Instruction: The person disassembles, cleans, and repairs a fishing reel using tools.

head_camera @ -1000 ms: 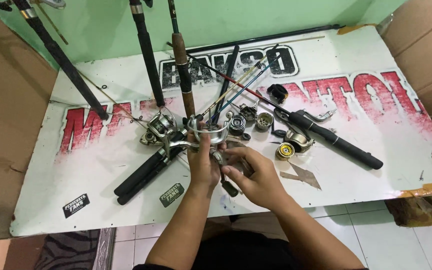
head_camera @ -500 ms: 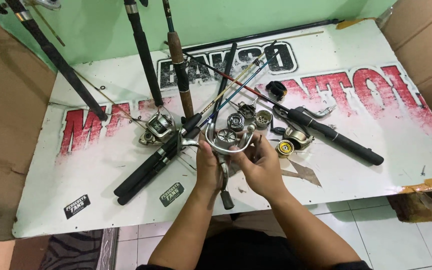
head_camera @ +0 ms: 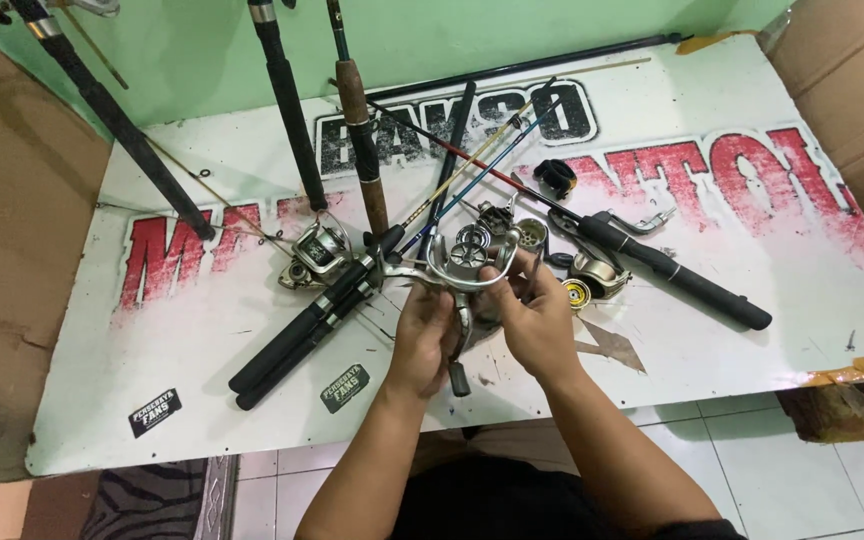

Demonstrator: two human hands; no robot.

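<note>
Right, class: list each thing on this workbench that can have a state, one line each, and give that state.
Silver spinning reel: held off the board, bail arm showing, handle knob hanging down.
Left hand: gripping the reel's body.
Right hand: gripping the reel's other side.
Second silver reel: lying on the board, untouched.
Black-handled fishing rod: lying flat.
Cork-handled rod: leaning against the green wall.

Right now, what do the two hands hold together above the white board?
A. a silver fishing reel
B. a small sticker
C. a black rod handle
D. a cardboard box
A: the left hand and the right hand both grip a silver fishing reel, its crank hanging between them.
</note>
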